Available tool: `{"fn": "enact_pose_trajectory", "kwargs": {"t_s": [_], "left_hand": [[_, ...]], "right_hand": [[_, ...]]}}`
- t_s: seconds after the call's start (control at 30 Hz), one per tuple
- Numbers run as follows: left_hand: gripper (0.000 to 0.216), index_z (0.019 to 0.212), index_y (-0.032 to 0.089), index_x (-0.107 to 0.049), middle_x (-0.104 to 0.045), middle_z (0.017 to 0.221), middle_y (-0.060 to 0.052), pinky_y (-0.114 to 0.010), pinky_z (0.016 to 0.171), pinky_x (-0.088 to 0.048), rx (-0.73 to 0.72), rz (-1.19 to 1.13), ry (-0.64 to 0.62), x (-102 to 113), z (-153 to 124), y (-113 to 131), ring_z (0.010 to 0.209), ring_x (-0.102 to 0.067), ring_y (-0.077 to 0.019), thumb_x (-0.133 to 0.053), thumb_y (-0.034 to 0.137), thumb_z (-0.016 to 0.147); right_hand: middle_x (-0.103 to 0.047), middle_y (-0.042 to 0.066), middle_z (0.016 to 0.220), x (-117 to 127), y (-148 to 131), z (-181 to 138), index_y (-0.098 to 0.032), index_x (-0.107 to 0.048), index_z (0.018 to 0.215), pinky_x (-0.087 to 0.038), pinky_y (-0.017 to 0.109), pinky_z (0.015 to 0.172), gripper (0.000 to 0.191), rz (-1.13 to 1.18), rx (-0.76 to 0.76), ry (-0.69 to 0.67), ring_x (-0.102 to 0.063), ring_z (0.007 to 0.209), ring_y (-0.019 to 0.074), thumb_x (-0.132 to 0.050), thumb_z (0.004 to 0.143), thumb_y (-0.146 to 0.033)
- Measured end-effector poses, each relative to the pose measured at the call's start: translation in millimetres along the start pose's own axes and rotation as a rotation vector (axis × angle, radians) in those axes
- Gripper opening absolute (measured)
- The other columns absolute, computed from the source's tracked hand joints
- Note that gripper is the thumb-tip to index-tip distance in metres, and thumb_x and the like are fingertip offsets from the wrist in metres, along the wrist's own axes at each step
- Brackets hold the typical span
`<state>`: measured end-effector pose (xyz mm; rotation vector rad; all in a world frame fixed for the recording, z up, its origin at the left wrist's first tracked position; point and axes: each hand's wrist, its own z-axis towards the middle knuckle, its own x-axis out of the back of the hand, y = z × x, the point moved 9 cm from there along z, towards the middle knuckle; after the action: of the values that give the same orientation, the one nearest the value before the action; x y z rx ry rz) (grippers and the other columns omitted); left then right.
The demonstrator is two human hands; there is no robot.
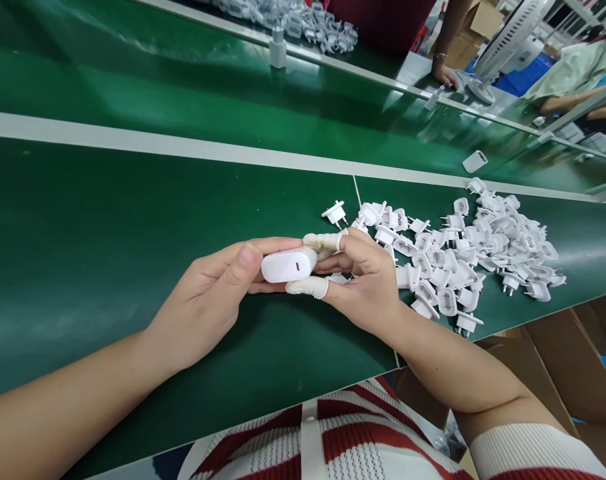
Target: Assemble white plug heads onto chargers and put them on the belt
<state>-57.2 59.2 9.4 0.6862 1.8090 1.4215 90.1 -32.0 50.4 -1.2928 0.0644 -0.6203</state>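
Observation:
Between both hands is a white charger (285, 267), its rounded end with one small port facing up toward me. My left hand (213, 293) grips its left side, thumb along the near end and fingers behind. On the other side, my right hand (355, 270) pinches the charger with thumb and forefinger, both wearing white finger cots. The far side of the charger is hidden by the fingers. Just beyond my right hand lies a single white plug piece (335, 213) with its pins down. A large heap of similar white plug parts (437, 260) spreads to the right.
The green work surface (133, 220) is crossed by a pale strip (183, 147). One white charger housing (475, 161) lies beyond the strip. Further back are more white parts (303, 23), a fan (507, 47) and a co-worker's hand (445, 73). Cardboard boxes (557, 347) stand below right.

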Motion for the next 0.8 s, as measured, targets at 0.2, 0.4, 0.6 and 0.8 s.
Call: {"fn": "enact_pose_trajectory", "kwargs": {"t_s": [0.2, 0.4, 0.6, 0.8], "left_hand": [[0.035, 0.117, 0.032, -0.084, -0.078, 0.132, -0.003, -0.034, 0.095, -0.066, -0.061, 0.008, 0.017, -2.9, -0.3, 8.6, 0.114, -0.074, -0.0283, -0.079, 0.057, 0.092], [0.027, 0.114, 0.034, -0.085, -0.078, 0.133, 0.0, -0.036, 0.104, -0.063, 0.012, 0.052, 0.102, 2.9, -0.5, 3.9, 0.123, -0.071, -0.0308, -0.079, 0.05, 0.094], [0.031, 0.117, 0.034, -0.085, -0.075, 0.138, 0.0, -0.033, 0.102, -0.064, -0.013, -0.002, 0.056, 3.2, -0.4, 2.8, 0.129, -0.069, -0.0285, -0.064, 0.053, 0.104], [0.028, 0.12, 0.038, -0.083, -0.076, 0.137, 0.002, -0.029, 0.101, -0.063, -0.187, 0.121, 0.057, 4.1, -3.8, 13.8, 0.126, -0.07, -0.0234, -0.06, 0.047, 0.108]], "right_hand": [[-0.066, 0.001, 0.093, 0.1, -4.5, -0.7, -0.024, -0.081, 0.116, -0.074, 0.032, 0.082, 0.055, 0.006, 0.037, 0.007, -0.078, 0.083, 0.0167, -0.097, 0.071, -0.051], [-0.065, 0.001, 0.093, -0.2, -8.2, -1.3, -0.025, -0.081, 0.115, -0.074, 0.033, 0.082, 0.054, 0.004, 0.067, 0.0, -0.077, 0.083, 0.017, -0.098, 0.07, -0.048], [-0.065, 0.001, 0.095, -1.1, -7.1, -1.3, -0.025, -0.08, 0.115, -0.073, 0.032, 0.082, 0.054, -0.013, 0.054, -0.006, -0.078, 0.084, 0.0175, -0.098, 0.07, -0.049], [-0.062, 0.001, 0.099, -4.6, -7.2, -1.6, -0.025, -0.079, 0.119, -0.072, 0.034, 0.089, 0.053, 0.039, 0.076, -0.034, -0.078, 0.09, 0.0178, -0.095, 0.075, -0.05]]}}
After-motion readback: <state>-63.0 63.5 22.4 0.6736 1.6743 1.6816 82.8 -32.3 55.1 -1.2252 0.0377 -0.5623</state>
